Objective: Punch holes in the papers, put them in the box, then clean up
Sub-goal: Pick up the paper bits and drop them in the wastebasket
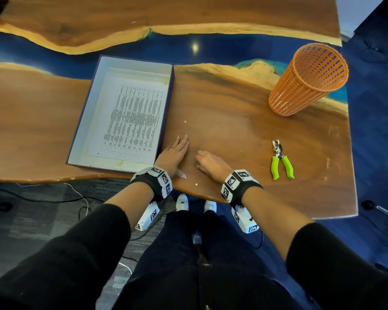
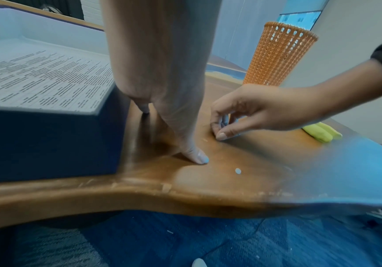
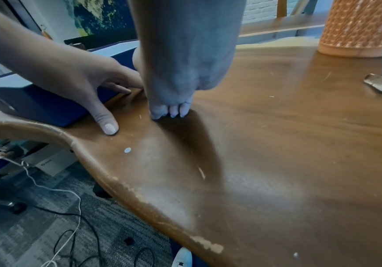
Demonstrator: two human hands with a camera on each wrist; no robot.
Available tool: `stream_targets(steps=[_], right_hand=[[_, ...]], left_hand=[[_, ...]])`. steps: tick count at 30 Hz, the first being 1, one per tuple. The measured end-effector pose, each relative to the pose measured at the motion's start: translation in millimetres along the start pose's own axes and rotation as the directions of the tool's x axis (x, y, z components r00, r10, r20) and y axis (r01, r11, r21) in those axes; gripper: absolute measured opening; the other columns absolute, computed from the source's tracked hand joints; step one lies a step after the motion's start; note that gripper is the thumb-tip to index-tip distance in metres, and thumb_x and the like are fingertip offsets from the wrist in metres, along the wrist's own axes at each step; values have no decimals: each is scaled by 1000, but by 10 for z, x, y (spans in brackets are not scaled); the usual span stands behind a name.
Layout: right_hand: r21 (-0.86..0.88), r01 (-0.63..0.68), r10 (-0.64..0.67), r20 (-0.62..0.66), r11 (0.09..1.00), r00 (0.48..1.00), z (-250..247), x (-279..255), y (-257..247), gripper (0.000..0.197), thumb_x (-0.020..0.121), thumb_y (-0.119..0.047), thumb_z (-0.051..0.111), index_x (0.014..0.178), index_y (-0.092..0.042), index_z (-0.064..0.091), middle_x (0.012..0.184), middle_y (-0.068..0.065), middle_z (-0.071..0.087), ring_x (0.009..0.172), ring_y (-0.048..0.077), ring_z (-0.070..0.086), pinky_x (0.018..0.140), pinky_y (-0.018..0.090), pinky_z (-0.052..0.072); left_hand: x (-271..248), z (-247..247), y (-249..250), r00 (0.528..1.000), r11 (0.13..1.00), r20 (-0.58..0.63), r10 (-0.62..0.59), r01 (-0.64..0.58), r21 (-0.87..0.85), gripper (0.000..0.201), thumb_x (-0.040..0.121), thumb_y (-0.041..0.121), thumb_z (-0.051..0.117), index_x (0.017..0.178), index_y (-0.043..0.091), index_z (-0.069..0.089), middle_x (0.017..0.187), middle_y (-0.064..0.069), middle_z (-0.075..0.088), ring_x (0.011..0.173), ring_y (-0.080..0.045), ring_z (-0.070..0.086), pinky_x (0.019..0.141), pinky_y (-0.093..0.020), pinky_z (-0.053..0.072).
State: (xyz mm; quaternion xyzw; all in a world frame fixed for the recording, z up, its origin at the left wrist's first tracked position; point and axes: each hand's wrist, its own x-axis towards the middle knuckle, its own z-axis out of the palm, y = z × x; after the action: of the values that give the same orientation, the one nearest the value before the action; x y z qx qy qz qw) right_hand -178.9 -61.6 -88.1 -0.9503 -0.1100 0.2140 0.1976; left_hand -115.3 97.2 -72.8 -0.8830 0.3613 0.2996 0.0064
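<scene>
Table (image 1: 233,104) near edge: left hand (image 1: 174,154) flat beside box (image 1: 166,108), right hand (image 1: 211,163) curled

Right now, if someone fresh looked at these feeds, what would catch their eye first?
Probably the orange mesh basket at the table's far right, then the open box on the left with a printed paper lying inside. Near the front edge, the left hand lies flat beside the box, the right hand works with curled fingers, and the green-handled hole punch lies to their right.
</scene>
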Motion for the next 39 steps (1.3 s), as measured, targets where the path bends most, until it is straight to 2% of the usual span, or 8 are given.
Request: stream_targets(steps=[5,12,17,20,23,26,31,39], right_hand=[[78,0,5,-68,997,998,-18,-51,64,14,89,-11,56,100,-3,57,110,13,55,97,29,57,79,38,44],[173,-24,38,-77,985,996,-29,-53,62,13,85,-9,62,96,-3,62,104,12,59,94,28,59,82,42,48],[368,-48,102,-128,929,987,-23,-85,98,23,71,-1,74,90,0,61,94,15,62,81,27,60,78,43,51],[408,-41,109,-145,912,983,-20,-101,121,27,67,0,77,88,0,61,91,14,62,76,23,58,75,40,52],[412,-39,102,-134,910,986,-8,-112,146,27,67,0,77,89,2,61,92,15,61,76,25,58,74,39,52],[393,-50,102,-114,918,988,-9,-129,172,25,69,-2,76,90,2,63,95,16,60,76,21,55,76,38,51],[296,-63,80,-49,953,996,-27,-137,142,15,78,-7,71,91,1,68,99,14,59,86,28,60,80,42,49],[122,10,-6,-32,993,999,-3,-132,70,9,84,-7,60,83,-1,67,96,13,58,87,29,57,75,41,46]], left_hand=[[-27,23,-31,1000,999,-2,21,-21,-27,120,70,41,79,153,6,1,161,-3,-14,150,-27,-3,119,-41,17],[-31,17,-5,1000,999,6,4,-4,-50,120,69,36,81,153,6,0,161,-2,-15,150,-26,-5,119,-45,16],[-21,40,17,1000,999,11,-14,14,-45,120,69,34,81,153,6,0,161,-2,-15,150,-26,-6,119,-44,16],[-19,46,21,1000,999,13,-15,15,-39,120,69,34,81,153,6,0,161,-2,-16,150,-26,-7,119,-45,15],[-13,47,14,1000,999,11,-16,16,-38,120,69,34,81,153,7,-1,161,-2,-17,150,-26,-7,119,-45,15],[-3,56,10,1000,999,8,-13,14,-39,120,68,34,81,153,6,0,161,-2,-16,150,-27,-6,119,-45,16],[-6,65,-7,1000,1000,3,-5,5,-31,121,69,35,81,153,7,-1,161,-2,-16,150,-27,-6,120,-45,16],[-3,72,-18,1000,1000,5,2,-2,-23,120,69,35,80,153,6,-1,161,-3,-16,150,-28,-5,120,-45,17]])
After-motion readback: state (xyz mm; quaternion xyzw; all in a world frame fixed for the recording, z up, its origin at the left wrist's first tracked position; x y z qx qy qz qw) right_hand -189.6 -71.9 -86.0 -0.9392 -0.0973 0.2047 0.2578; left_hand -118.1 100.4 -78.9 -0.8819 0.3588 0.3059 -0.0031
